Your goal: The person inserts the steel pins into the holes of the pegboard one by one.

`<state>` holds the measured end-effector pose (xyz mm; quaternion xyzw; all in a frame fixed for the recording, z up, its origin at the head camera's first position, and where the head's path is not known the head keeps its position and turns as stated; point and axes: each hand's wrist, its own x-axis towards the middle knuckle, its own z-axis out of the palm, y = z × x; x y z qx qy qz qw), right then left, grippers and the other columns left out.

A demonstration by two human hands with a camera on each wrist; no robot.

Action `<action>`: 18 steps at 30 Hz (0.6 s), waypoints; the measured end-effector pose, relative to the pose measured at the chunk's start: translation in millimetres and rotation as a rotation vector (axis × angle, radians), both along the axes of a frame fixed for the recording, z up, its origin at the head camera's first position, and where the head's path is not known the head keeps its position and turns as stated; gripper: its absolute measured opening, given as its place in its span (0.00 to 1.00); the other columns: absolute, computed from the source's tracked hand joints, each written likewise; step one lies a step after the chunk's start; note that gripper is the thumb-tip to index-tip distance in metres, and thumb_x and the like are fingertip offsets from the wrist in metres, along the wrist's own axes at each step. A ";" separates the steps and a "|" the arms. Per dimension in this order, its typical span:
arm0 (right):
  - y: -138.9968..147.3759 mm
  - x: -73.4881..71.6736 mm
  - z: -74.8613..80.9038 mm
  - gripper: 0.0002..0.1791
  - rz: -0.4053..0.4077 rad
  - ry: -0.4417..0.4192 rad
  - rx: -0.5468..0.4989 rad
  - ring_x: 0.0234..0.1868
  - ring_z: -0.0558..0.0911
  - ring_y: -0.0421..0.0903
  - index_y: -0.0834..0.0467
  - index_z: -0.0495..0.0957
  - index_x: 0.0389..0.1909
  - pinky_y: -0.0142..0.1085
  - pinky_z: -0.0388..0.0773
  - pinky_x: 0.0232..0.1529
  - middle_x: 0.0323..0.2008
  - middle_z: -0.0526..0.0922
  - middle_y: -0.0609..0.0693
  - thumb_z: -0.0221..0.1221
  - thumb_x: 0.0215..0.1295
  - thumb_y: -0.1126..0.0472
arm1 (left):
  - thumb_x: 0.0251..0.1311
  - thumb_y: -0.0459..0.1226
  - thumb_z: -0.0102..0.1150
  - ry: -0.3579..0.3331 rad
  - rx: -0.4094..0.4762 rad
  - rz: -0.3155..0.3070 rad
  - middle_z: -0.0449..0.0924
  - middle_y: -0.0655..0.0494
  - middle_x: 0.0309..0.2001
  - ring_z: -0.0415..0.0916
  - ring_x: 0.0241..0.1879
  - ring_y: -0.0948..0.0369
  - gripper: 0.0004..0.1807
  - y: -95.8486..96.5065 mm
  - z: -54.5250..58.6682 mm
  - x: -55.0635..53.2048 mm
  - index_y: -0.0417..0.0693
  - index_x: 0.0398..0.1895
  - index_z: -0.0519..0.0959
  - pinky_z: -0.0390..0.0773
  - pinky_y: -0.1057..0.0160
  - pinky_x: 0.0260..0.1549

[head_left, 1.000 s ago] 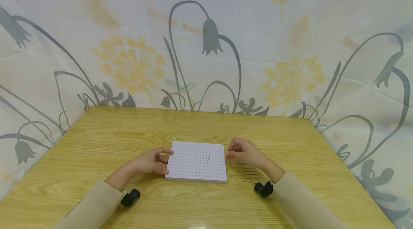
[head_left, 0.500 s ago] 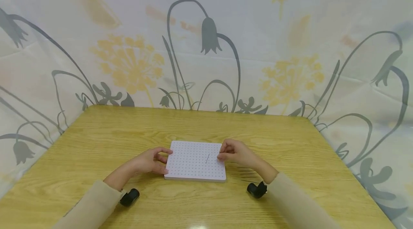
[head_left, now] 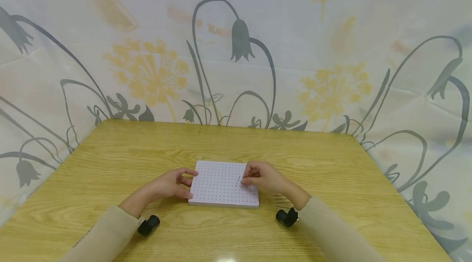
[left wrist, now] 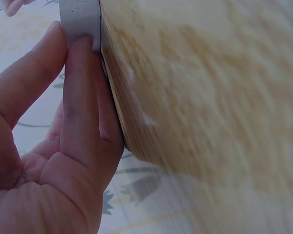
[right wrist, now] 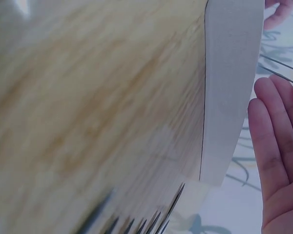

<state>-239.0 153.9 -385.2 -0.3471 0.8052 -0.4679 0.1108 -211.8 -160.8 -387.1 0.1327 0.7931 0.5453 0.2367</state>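
Note:
A white board (head_left: 217,188) with a grid of small dots or holes lies on the table. One thin dark needle (head_left: 237,181) stands tilted in its right half. My left hand (head_left: 173,184) holds the board's left edge, thumb near the front corner and fingers farther back. Over the board's right side, my right hand (head_left: 263,176) pinches another thin needle (head_left: 241,180), its tip close to the board's surface. In the right wrist view two thin rods (right wrist: 278,74) show beyond the board's side wall (right wrist: 232,92); the pinching fingertips are mostly out of frame.
Several pointed needles (head_left: 283,202) lie in a row on the wooden table (head_left: 155,143), right of the board, partly under my right forearm. A flower-patterned cloth (head_left: 236,81) hangs behind the table and at its sides.
My right hand has moved left from beside the board's right edge to above the board, near the standing needle. My left hand stays on the left edge.

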 end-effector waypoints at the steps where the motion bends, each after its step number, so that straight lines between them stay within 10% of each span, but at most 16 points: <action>1: -0.8 -0.1 -0.4 0.05 -0.004 -0.006 0.001 0.32 0.82 0.44 0.64 0.74 0.29 0.33 0.78 0.33 0.29 0.82 0.53 0.61 0.58 0.71 | 0.48 0.27 0.68 -0.001 0.000 -0.001 0.71 0.42 0.45 0.72 0.41 0.55 0.35 0.0 -0.2 -0.3 0.34 0.61 0.64 0.76 0.61 0.36; 18: -7.5 -1.3 -0.6 0.05 -0.032 0.103 0.120 0.31 0.80 0.38 0.60 0.76 0.26 0.31 0.77 0.35 0.28 0.82 0.45 0.63 0.57 0.68 | 0.48 0.28 0.68 -0.012 -0.002 0.003 0.70 0.42 0.45 0.72 0.40 0.55 0.36 0.1 0.0 -0.6 0.35 0.62 0.64 0.76 0.61 0.36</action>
